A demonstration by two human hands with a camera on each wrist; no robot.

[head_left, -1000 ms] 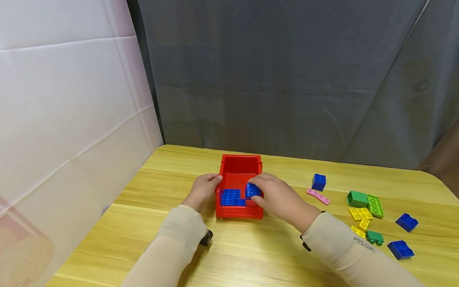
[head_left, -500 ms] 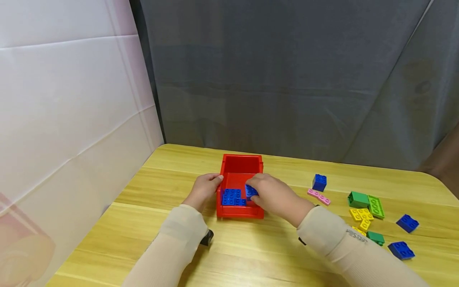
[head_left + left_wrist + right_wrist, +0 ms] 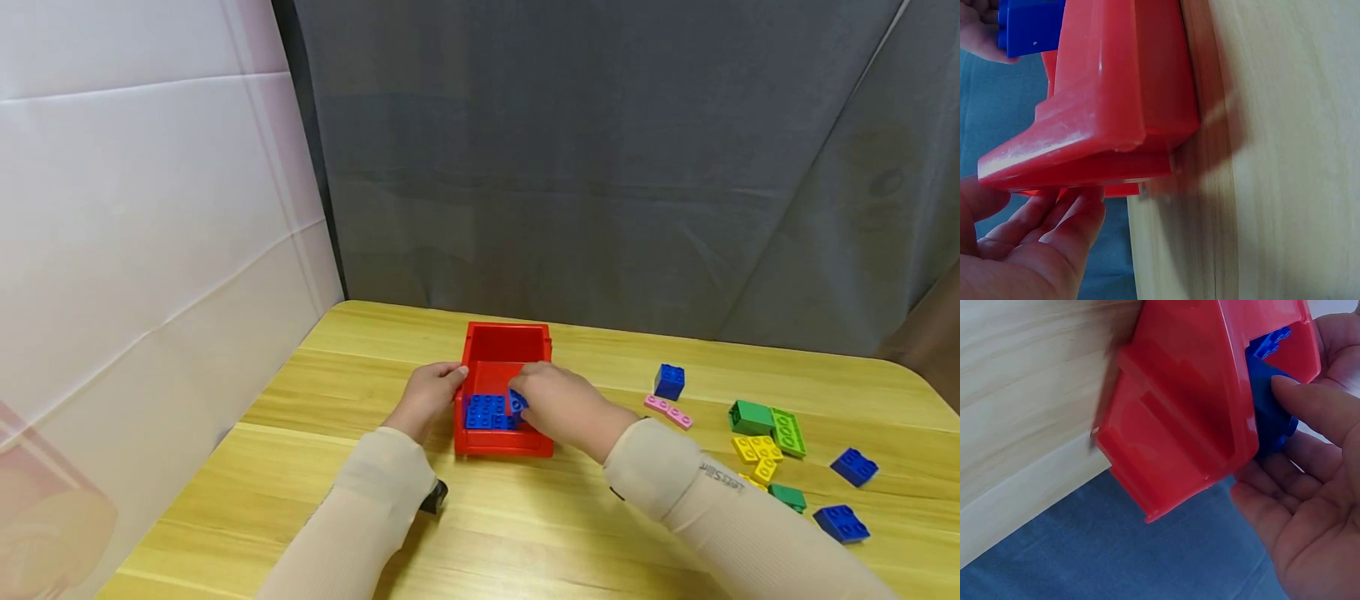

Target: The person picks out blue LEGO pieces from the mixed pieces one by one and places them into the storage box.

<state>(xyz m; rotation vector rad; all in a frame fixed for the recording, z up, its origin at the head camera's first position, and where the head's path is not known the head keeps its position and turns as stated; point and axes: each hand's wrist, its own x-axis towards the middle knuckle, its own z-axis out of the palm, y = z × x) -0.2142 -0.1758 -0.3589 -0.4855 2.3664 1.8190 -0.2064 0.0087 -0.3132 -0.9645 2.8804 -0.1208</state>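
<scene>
A red plastic bin (image 3: 504, 445) stands on the wooden table. My left hand (image 3: 426, 400) holds its left side, thumb on the rim and fingers against the outer wall, as the left wrist view shows. Several blue toy bricks (image 3: 483, 410) lie studs up at the bin's near end. Over the bin's right part, my right hand (image 3: 573, 410) pinches a blue toy brick (image 3: 1265, 403) between thumb and fingers. The held brick is beside the other blue ones and partly hidden by the hand in the head view.
To the right lie a blue brick (image 3: 669, 382), a pink strip (image 3: 667, 412), a green brick (image 3: 751, 417), a lime plate (image 3: 788, 432), yellow pieces (image 3: 757, 451), a dark green brick (image 3: 787, 497) and two more blue bricks (image 3: 842, 523). A grey curtain (image 3: 585, 183) hangs behind the table.
My right hand has shifted a little left with the blue brick, bringing it closer to the bricks in the bin. My left hand keeps its hold on the bin.
</scene>
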